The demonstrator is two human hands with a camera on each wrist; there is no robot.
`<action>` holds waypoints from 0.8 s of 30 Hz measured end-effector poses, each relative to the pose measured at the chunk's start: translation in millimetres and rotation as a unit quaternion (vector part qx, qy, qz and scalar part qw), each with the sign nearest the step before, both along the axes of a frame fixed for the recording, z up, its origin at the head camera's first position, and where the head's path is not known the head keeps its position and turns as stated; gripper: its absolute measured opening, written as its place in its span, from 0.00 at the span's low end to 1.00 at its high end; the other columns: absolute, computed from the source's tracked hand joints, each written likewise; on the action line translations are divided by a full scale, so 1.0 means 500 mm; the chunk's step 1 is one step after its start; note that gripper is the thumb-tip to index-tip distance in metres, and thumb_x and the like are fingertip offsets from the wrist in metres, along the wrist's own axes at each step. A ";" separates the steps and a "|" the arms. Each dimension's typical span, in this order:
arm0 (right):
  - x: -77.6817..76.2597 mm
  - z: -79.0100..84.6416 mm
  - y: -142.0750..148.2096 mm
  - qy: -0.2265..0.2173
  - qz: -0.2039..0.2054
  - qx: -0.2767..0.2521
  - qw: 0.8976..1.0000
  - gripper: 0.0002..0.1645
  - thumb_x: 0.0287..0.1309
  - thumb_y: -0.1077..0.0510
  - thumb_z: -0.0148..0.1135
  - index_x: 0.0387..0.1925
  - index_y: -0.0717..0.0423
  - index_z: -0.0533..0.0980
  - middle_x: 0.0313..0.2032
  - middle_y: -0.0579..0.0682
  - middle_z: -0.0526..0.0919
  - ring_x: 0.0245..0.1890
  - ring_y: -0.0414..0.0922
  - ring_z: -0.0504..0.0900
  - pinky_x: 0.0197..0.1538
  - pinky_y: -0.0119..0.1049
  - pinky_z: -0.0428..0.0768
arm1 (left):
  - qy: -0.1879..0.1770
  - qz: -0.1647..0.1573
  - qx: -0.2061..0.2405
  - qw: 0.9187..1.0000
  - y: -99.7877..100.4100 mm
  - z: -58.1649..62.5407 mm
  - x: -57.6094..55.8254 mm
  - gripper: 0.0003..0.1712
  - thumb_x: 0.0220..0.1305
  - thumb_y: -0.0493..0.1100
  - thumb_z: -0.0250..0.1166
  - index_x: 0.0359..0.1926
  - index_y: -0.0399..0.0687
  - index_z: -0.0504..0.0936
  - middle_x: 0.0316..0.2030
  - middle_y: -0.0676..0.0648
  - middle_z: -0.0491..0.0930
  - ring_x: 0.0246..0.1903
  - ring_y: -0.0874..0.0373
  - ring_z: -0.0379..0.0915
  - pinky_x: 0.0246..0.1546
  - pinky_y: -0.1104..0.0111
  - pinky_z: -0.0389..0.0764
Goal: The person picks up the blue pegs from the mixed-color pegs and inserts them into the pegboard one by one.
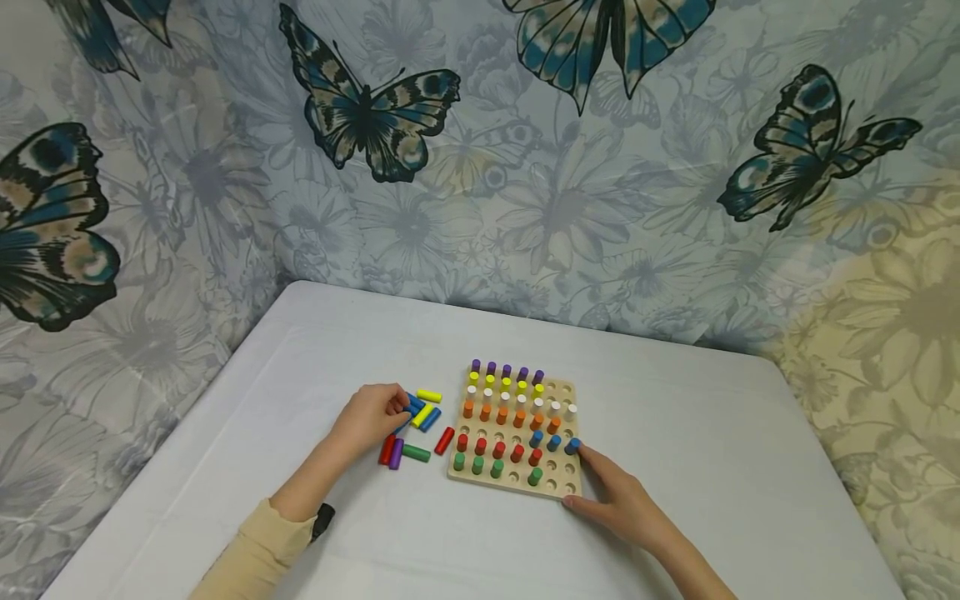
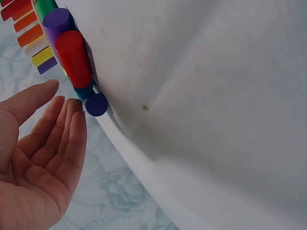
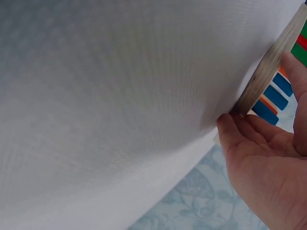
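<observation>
A wooden pegboard (image 1: 480,479) lies on the table with rows of purple, yellow, white, orange, blue, red and green pegs standing in it. At the board's right side, my right hand (image 1: 626,504) touches the edge with spread thumb and fingertips, close by the end blue peg (image 1: 572,446). Left of the board, my left hand (image 1: 367,417) reaches to the loose blue pegs (image 1: 431,419). In the left wrist view its thumb and fingers stand apart, with fingertips right at a blue peg (image 2: 96,104) and nothing seen between them.
Around the left hand lie loose yellow pegs (image 1: 429,396), a purple peg (image 1: 396,454), a green peg (image 1: 416,453) and red pegs, one red peg (image 1: 444,440) close to the board. A white cloth covers the table (image 1: 675,400). Butterfly-patterned fabric (image 1: 480,208) hangs behind it.
</observation>
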State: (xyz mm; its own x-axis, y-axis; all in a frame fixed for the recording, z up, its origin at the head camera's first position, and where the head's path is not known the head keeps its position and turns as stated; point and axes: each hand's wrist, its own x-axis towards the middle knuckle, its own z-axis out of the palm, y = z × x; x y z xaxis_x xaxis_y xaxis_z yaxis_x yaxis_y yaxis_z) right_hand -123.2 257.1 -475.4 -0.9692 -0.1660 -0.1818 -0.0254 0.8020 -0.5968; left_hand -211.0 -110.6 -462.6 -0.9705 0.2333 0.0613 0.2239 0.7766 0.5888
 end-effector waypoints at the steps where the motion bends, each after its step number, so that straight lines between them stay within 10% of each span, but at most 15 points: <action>1: 0.000 0.000 0.000 0.000 0.000 0.001 1.000 0.55 0.43 0.33 0.65 0.68 0.53 0.57 0.66 0.57 0.60 0.66 0.58 0.56 0.62 0.55 0.58 | -0.004 -0.001 -0.004 1.000 0.001 0.001 0.000 0.06 0.53 0.39 0.68 0.32 0.44 0.80 0.23 0.55 0.74 0.24 0.63 0.69 0.27 0.71 0.73; 24: 0.001 -0.002 -0.001 0.001 -0.003 -0.001 1.000 0.55 0.42 0.32 0.65 0.68 0.52 0.57 0.66 0.56 0.60 0.66 0.57 0.55 0.63 0.55 0.58 | 0.010 -0.026 -0.140 0.990 0.033 -0.002 -0.001 0.06 0.50 0.38 0.69 0.32 0.43 0.83 0.26 0.50 0.77 0.24 0.61 0.68 0.24 0.67 0.74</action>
